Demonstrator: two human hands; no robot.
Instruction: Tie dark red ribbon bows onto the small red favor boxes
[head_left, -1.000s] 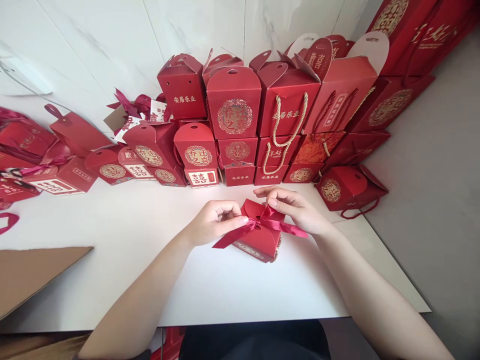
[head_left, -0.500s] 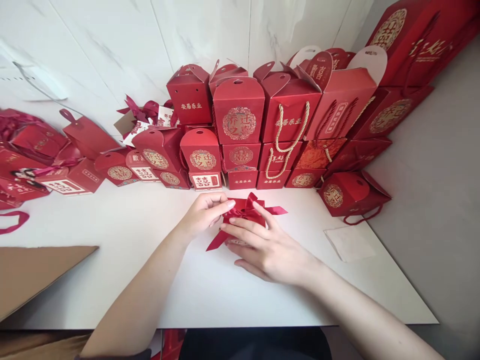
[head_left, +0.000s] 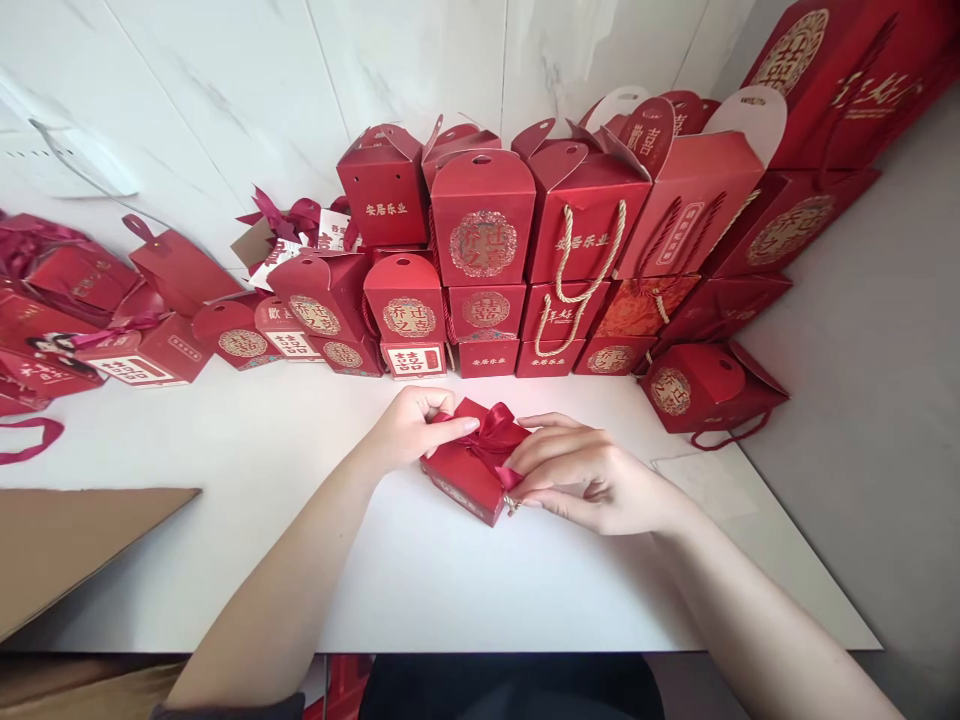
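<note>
In the middle of the white table (head_left: 375, 590) a small red gift box (head_left: 461, 470) lies turned at an angle. A shiny red ribbon bow (head_left: 495, 428) sits on top of it. My left hand (head_left: 412, 430) is closed at the box's far left, its thumb pressed on the left loop of the ribbon. At the box's right side my right hand (head_left: 600, 475) pinches a ribbon tail (head_left: 510, 478) between thumb and fingers. A short twisted gold cord (head_left: 513, 505) pokes out beside that thumb. The curled fingers of my left hand are partly hidden.
Stacked red gift boxes (head_left: 484, 220), some with rope handles, line the tiled wall. Ribboned boxes (head_left: 142, 350) pile up at the left, and a brown cardboard piece (head_left: 82, 540) lies at front left. A thin white sheet (head_left: 709, 485) rests near the right edge.
My right hand has moved off the top of the bow to the box's right side, where it now pinches a ribbon tail. The box has turned, showing its long side.
</note>
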